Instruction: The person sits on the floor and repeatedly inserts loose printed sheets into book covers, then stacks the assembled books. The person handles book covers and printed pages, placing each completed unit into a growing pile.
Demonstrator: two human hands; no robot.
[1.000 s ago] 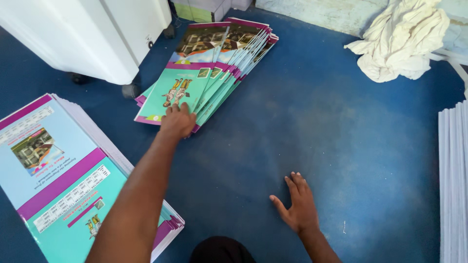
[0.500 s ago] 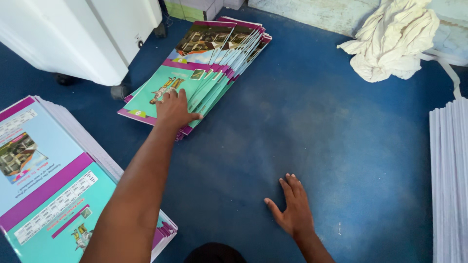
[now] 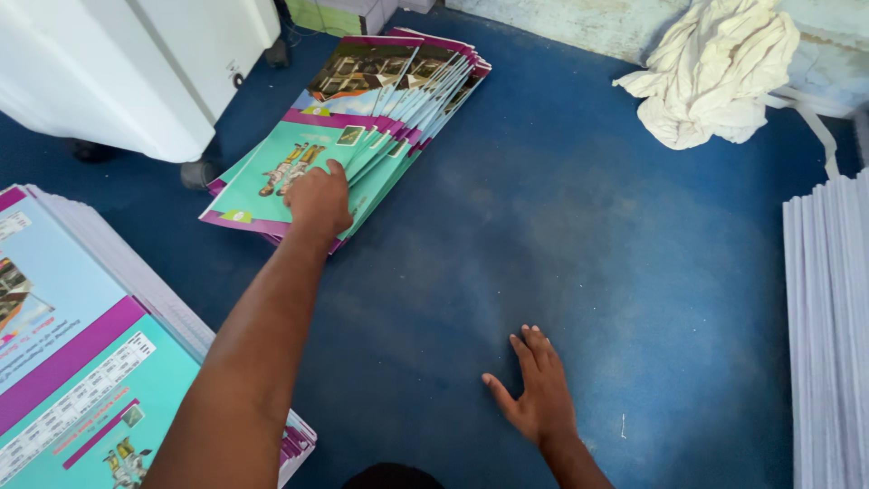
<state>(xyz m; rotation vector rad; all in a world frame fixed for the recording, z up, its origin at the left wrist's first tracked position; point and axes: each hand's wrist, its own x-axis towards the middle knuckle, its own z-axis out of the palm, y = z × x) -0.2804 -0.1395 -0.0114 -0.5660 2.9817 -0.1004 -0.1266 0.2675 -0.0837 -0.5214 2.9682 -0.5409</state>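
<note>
**Left hand on the fanned booklets, right hand flat on the floor**

The left hand [image 3: 319, 201] reaches forward and rests on the near end of a fanned stack of booklets [image 3: 362, 127], teal and purple with picture covers, lying on the blue floor [image 3: 579, 235]. Its fingers curl down onto the top cover; whether they pinch a booklet or only press on it cannot be told, since the back of the hand hides the fingertips. The right hand [image 3: 539, 394] lies open, palm down on the bare floor, fingers spread, holding nothing, well apart from the booklets.

A second pile of printed sheets [image 3: 63, 362] sits at the lower left, cut off by the frame edge and partly covered by the left forearm. A white stack of paper [image 3: 828, 335] runs off the right edge. A crumpled pale cloth [image 3: 715, 72] lies at the top right, and a white cabinet [image 3: 127, 63] stands at the top left, only partly in view.
</note>
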